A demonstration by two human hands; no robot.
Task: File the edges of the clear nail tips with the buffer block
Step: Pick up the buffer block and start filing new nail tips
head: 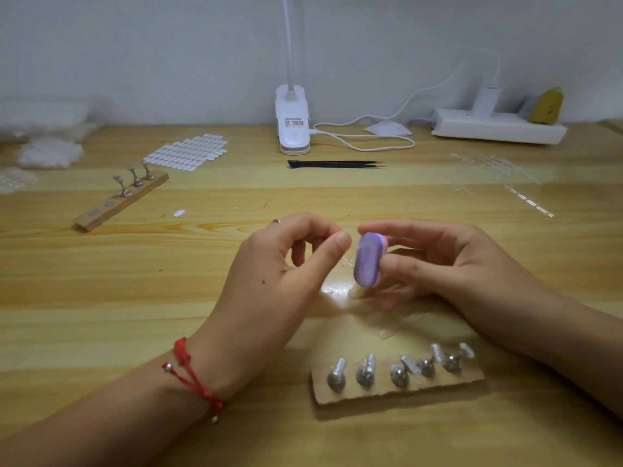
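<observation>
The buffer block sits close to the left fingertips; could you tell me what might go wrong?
The left hand pinches thumb to forefinger beside the buffer block in the right hand; any clear tip there is too small to see, so a stroke might graze skin or flick it away.
The nail stand lies near the right forearm and could be knocked.

The white clip lamp (292, 136) at the back of the wooden table (101, 298) has a small label (294, 123) on its front. The label has an orange line on top, a row of dark marks under it, and thin orange-red print below. The print is too small and blurry to read. No other words or numbers can be read.
</observation>
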